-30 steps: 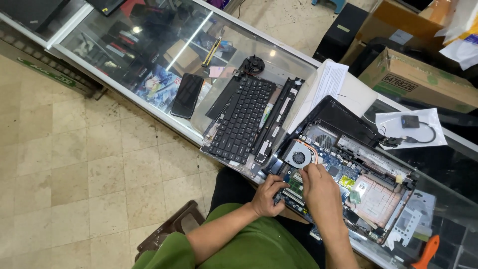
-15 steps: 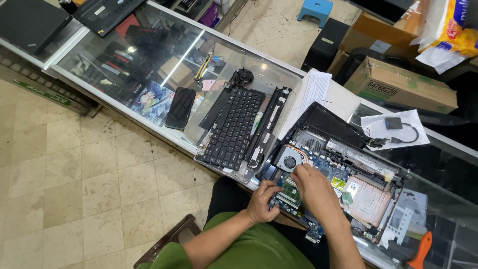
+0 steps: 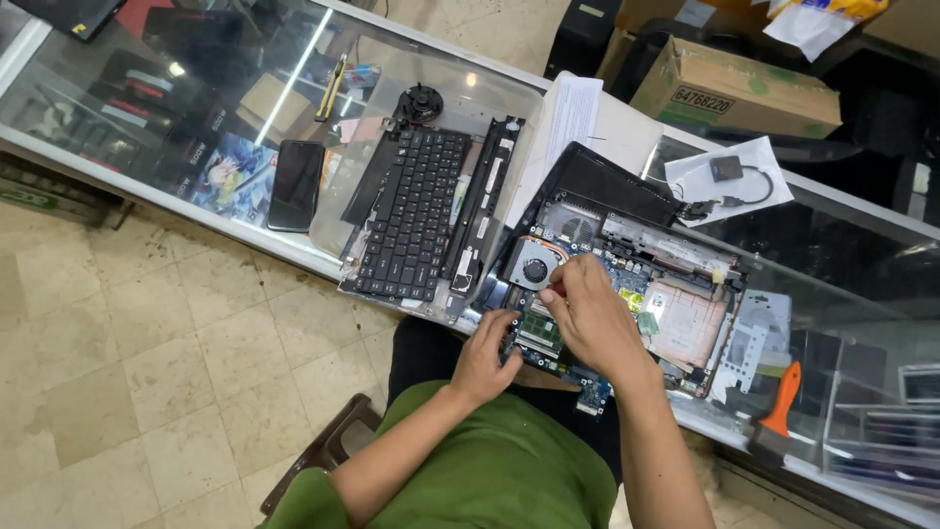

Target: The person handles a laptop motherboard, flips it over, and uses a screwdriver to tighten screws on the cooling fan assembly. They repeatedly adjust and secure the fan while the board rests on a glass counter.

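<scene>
Two hands work over an opened laptop lying on the glass table, its circuit board bare. Left of it lies a loose keyboard, further left a dark phone. Left hand rests fingers on the laptop's near edge, holding nothing. Right hand pinches above the round fan; whether it holds anything, I cannot tell.

Head-worn, looking steeply down from close above onto the near edge of the glass counter; single view only.
</scene>
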